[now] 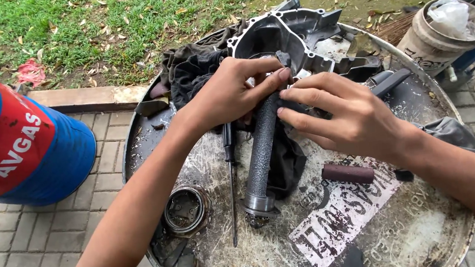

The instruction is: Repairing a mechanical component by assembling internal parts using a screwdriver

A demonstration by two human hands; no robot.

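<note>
My left hand (228,91) grips the upper end of a dark textured metal tube (262,157), thumb and forefinger pinched near its top. The tube slants down to a metal collar resting on the round metal drum top (372,236). My right hand (341,113) touches the tube's top with its fingertips and presses a dark rag (283,164) beneath it. Just behind both hands lies a grey cast engine cover (292,34) on a black cloth (192,69).
A long screwdriver (231,191) lies left of the tube. A round metal ring part (186,209) sits at the drum's left edge, a short maroon cylinder (348,173) at the right. A blue and red barrel (15,141) stands left, a pale bucket (440,32) back right.
</note>
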